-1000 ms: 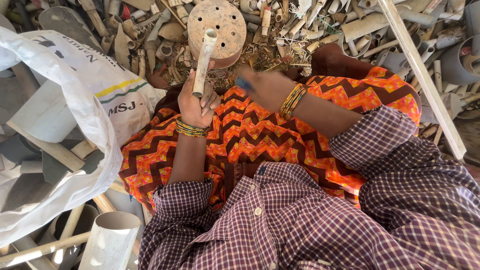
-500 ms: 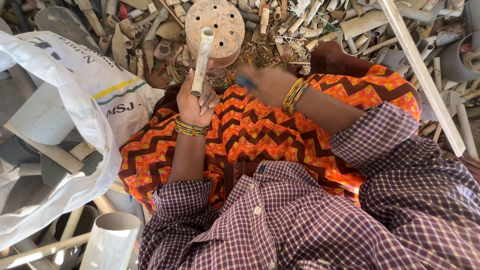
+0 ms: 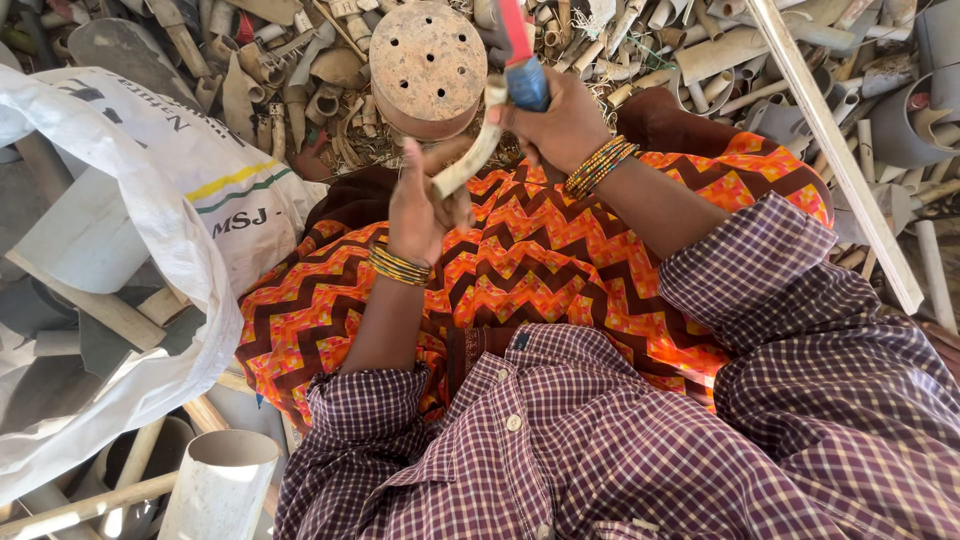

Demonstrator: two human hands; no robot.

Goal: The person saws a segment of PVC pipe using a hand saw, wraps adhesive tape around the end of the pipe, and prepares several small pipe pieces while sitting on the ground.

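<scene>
Scrap pipe offcuts (image 3: pixel 700 50) litter the ground beyond an orange zigzag cloth (image 3: pixel 520 270) on the lap. Left hand (image 3: pixel 420 205) curls its fingers around a dirty pipe piece (image 3: pixel 468 160), which juts up past the fingertips. Right hand (image 3: pixel 555 120) grips a blue-handled tool (image 3: pixel 522 60) (blade end unclear) against the piece's upper end, beside a perforated disc (image 3: pixel 428 65).

Ground (image 3: pixel 330 150) strewn with pipe scraps (image 3: pixel 740 45)

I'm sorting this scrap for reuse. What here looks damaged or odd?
The pale pipe piece in the left hand is bent, not straight. The round brown piece beyond it is dotted with holes.
</scene>
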